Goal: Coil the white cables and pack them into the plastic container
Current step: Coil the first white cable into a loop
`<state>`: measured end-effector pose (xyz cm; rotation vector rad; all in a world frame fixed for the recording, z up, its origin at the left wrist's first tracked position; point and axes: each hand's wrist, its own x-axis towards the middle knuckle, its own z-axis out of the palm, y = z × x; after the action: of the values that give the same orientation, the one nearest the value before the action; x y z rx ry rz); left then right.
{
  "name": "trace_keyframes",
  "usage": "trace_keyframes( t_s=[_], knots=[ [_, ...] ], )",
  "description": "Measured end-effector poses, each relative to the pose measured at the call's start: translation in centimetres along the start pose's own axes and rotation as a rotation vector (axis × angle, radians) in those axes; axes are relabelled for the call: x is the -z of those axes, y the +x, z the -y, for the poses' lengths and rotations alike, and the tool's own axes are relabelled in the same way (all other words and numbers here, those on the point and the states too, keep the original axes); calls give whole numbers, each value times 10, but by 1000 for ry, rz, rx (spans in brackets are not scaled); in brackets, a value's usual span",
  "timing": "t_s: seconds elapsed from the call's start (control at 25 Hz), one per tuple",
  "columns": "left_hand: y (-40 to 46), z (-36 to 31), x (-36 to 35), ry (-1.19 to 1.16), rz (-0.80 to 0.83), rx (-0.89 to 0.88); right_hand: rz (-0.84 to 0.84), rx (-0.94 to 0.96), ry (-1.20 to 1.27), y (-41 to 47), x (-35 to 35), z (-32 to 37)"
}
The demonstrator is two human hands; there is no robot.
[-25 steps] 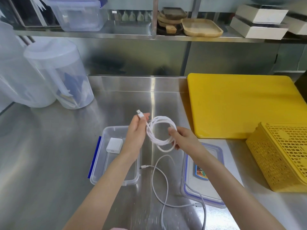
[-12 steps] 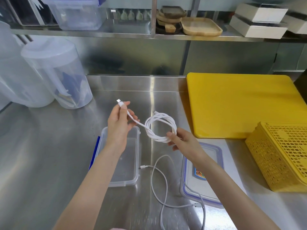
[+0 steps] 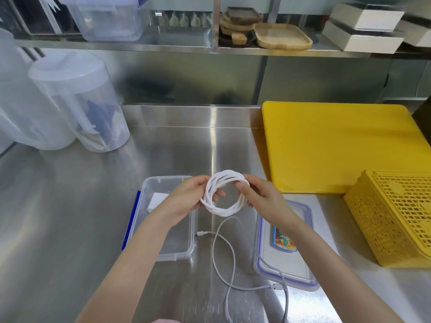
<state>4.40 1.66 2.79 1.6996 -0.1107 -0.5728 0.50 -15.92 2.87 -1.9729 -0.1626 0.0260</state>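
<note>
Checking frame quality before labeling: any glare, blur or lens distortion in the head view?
Head view: a bright vertical glare streak runs down the steel counter; the shelf edge and the yellow cutting board bow from wide-angle distortion; the left edge around the clear pitcher is soft; the near counter looks smeared; the coiled cable and both hands, left hand and right hand, are sharp.

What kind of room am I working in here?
Likely a commercial kitchen prep area: a stainless steel counter, a yellow cutting board, and a steel shelf holding wooden trays.
</note>
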Motion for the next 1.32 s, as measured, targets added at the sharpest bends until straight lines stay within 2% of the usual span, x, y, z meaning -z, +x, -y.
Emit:
trace_keyframes(
  t_s=[0.16, 0.24, 0.32, 0.44, 0.68, 0.96, 1.32],
  knots=[
    [-8, -1, -2, -33, 146, 32, -89, -60, 108, 5, -3, 0],
    [-8, 0, -5, -264, 138, 64, -146, -84, 204, 6, -6, 0],
    [-6, 0, -9, -465, 141, 87, -193, -46, 152, 5, -11, 1],
    [-5, 5, -13, -569, 166, 80, -233, 61, 5, 2, -14, 5],
    [-3, 14, -14, -533, 99, 97, -136, 62, -86, 0, -19, 7],
    [-6, 15, -17, -530, 105, 81, -246, -24, -23, 5, -24, 7],
    [-10, 12, -17, -473, 75, 13, -249, -48, -132, 4, -37, 8]
  ],
)
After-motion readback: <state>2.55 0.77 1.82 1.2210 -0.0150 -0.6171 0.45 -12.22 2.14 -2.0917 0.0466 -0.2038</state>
